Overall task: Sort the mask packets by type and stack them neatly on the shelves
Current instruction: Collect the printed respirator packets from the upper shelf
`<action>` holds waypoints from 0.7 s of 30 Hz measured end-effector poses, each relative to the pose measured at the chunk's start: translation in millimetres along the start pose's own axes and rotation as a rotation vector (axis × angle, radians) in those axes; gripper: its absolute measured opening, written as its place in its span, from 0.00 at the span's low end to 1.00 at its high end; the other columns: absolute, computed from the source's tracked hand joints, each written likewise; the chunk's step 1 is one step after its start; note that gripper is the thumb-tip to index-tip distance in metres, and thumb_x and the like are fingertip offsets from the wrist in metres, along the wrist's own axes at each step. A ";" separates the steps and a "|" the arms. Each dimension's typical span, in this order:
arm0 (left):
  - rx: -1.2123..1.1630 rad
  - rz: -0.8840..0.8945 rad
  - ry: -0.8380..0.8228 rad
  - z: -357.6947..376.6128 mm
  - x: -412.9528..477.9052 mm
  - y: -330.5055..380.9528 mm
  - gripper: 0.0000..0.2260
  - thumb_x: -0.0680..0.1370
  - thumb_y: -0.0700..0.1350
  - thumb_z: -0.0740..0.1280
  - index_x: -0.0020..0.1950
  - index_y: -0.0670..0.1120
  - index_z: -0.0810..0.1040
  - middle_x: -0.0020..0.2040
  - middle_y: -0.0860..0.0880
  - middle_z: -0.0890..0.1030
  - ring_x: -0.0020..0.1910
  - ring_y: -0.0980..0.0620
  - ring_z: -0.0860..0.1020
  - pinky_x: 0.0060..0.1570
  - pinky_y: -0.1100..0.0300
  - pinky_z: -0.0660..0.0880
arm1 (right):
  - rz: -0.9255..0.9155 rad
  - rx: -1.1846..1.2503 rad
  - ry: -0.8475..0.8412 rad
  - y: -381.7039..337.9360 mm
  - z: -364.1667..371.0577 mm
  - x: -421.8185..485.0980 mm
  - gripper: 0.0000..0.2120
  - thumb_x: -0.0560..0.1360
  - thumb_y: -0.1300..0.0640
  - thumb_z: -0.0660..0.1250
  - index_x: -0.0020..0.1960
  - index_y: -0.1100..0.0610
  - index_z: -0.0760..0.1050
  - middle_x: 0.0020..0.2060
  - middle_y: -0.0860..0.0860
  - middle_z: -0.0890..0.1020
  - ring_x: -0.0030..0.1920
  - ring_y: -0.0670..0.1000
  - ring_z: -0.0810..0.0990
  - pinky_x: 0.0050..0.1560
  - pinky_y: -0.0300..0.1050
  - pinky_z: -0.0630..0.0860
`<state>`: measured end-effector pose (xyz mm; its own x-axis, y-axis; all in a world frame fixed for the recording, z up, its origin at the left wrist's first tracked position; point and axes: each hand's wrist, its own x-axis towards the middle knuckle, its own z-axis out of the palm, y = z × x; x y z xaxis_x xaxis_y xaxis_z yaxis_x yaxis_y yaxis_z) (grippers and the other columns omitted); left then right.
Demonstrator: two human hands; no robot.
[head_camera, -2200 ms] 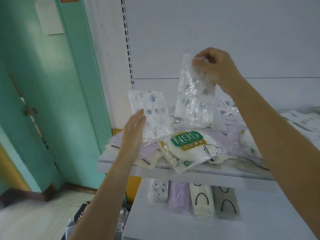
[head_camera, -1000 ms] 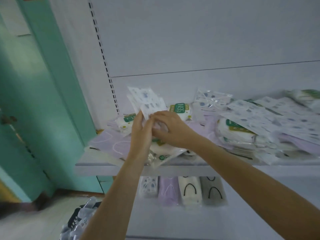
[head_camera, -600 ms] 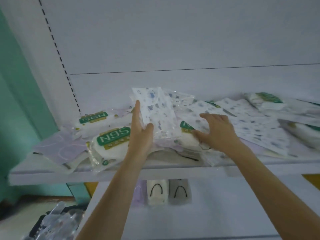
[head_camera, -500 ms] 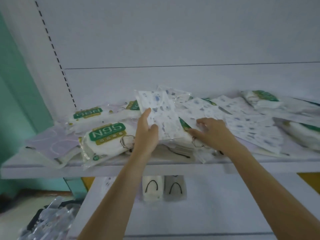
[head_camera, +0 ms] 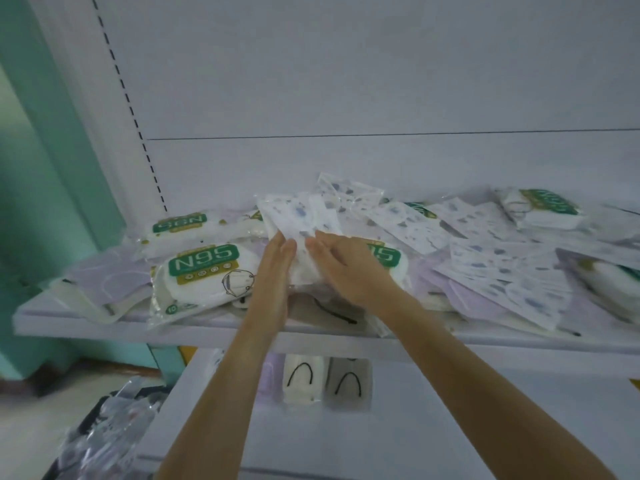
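Two hands meet on the upper shelf, just right of the front N95 packet. Between them stands a small bundle of blue-printed mask packets, tilted back and fanned at the top. The left hand lays straight fingers flat against the bundle's left side. The right hand spreads nearly straight fingers over its right side, so each grip presses rather than closes; the thumbs' hold is hidden. Behind the front N95 packet lies a second N95 packet; to its left sits a lilac mask packet. Far to its right, loose printed packets overlap in a heap. Below it, on the lower shelf, a cream packet and a grey packet lie side by side.
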<state>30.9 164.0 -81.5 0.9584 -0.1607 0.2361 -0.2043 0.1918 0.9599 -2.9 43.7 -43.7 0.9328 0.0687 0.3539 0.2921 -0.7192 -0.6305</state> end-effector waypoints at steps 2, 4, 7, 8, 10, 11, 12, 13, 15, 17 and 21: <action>0.072 0.007 0.030 -0.5 2.1 -3.5 0.23 0.74 0.46 0.66 0.69 0.48 0.69 0.62 0.45 0.78 0.60 0.44 0.77 0.60 0.42 0.73 | 0.024 0.122 -0.025 5.7 -9.2 1.3 0.17 0.80 0.46 0.53 0.56 0.55 0.75 0.52 0.48 0.79 0.50 0.44 0.78 0.53 0.42 0.72; 0.163 0.012 0.034 -2.6 4.8 -9.8 0.28 0.70 0.47 0.67 0.70 0.53 0.66 0.63 0.51 0.77 0.62 0.50 0.76 0.63 0.44 0.71 | 0.074 0.165 -0.011 16.4 -29.1 5.0 0.12 0.81 0.52 0.56 0.61 0.51 0.72 0.54 0.45 0.76 0.48 0.40 0.76 0.52 0.39 0.72; 0.150 0.017 0.014 -6.3 6.6 -12.4 0.32 0.71 0.47 0.66 0.74 0.57 0.60 0.70 0.54 0.71 0.68 0.53 0.70 0.68 0.44 0.66 | 0.217 -0.124 0.033 49.2 -60.4 21.9 0.22 0.78 0.58 0.60 0.71 0.55 0.63 0.68 0.52 0.69 0.67 0.53 0.68 0.66 0.49 0.65; 0.150 0.032 0.016 -7.0 7.2 -11.9 0.34 0.72 0.46 0.67 0.74 0.60 0.57 0.72 0.56 0.67 0.70 0.54 0.67 0.70 0.45 0.64 | 0.299 -0.262 0.018 61.6 -67.2 26.9 0.24 0.77 0.58 0.61 0.72 0.55 0.62 0.69 0.55 0.68 0.69 0.56 0.65 0.67 0.52 0.64; 0.150 0.062 0.007 -6.3 5.7 -9.4 0.38 0.73 0.44 0.67 0.73 0.67 0.50 0.75 0.59 0.59 0.73 0.56 0.62 0.72 0.46 0.60 | 0.478 -0.447 -0.031 83.8 -74.3 30.0 0.25 0.75 0.55 0.63 0.70 0.58 0.62 0.67 0.58 0.69 0.68 0.60 0.65 0.67 0.55 0.65; 0.151 0.072 0.000 -4.8 4.5 -7.6 0.38 0.74 0.43 0.67 0.72 0.69 0.49 0.76 0.60 0.57 0.73 0.56 0.61 0.72 0.46 0.59 | 0.532 -0.435 -0.046 91.1 -75.5 29.2 0.25 0.75 0.53 0.64 0.69 0.59 0.63 0.65 0.58 0.71 0.66 0.60 0.67 0.65 0.56 0.67; 0.158 0.079 -0.006 -4.0 4.2 -7.2 0.37 0.75 0.42 0.67 0.72 0.69 0.50 0.76 0.60 0.56 0.74 0.56 0.59 0.73 0.49 0.58 | 0.558 -0.390 -0.046 95.1 -75.5 27.8 0.24 0.75 0.53 0.65 0.67 0.59 0.65 0.62 0.58 0.73 0.64 0.60 0.69 0.64 0.55 0.69; 0.163 0.082 -0.012 -2.2 3.3 -5.9 0.36 0.76 0.40 0.66 0.74 0.66 0.52 0.76 0.60 0.55 0.74 0.57 0.58 0.72 0.53 0.57 | 0.560 -0.361 -0.034 98.3 -75.1 27.5 0.22 0.74 0.53 0.66 0.66 0.59 0.66 0.60 0.57 0.75 0.63 0.58 0.70 0.61 0.53 0.71; 0.189 0.090 0.001 -0.3 2.7 -5.9 0.29 0.79 0.38 0.63 0.75 0.57 0.57 0.75 0.59 0.58 0.74 0.59 0.57 0.70 0.61 0.57 | 0.530 -0.392 -0.016 101.8 -73.6 28.5 0.15 0.74 0.55 0.66 0.58 0.58 0.70 0.49 0.55 0.77 0.57 0.56 0.73 0.51 0.46 0.73; 0.204 0.089 0.015 0.9 2.6 -7.0 0.26 0.79 0.39 0.63 0.74 0.55 0.61 0.72 0.60 0.62 0.73 0.59 0.58 0.69 0.61 0.58 | 0.485 -0.452 0.033 102.0 -74.0 31.1 0.04 0.74 0.58 0.64 0.45 0.58 0.70 0.35 0.52 0.73 0.43 0.54 0.75 0.38 0.42 0.69; 0.236 0.090 -0.006 0.1 2.8 -7.9 0.25 0.78 0.38 0.64 0.72 0.55 0.63 0.70 0.61 0.64 0.70 0.62 0.60 0.66 0.63 0.59 | 0.402 -0.295 0.293 84.7 -79.6 30.7 0.08 0.77 0.58 0.60 0.40 0.58 0.71 0.34 0.51 0.73 0.34 0.52 0.72 0.36 0.41 0.67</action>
<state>35.2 162.0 -88.3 0.9331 -0.1595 0.3223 -0.3303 -0.0258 0.9435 33.7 -70.1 -31.3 0.8484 -0.4144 0.3293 -0.1841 -0.8143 -0.5505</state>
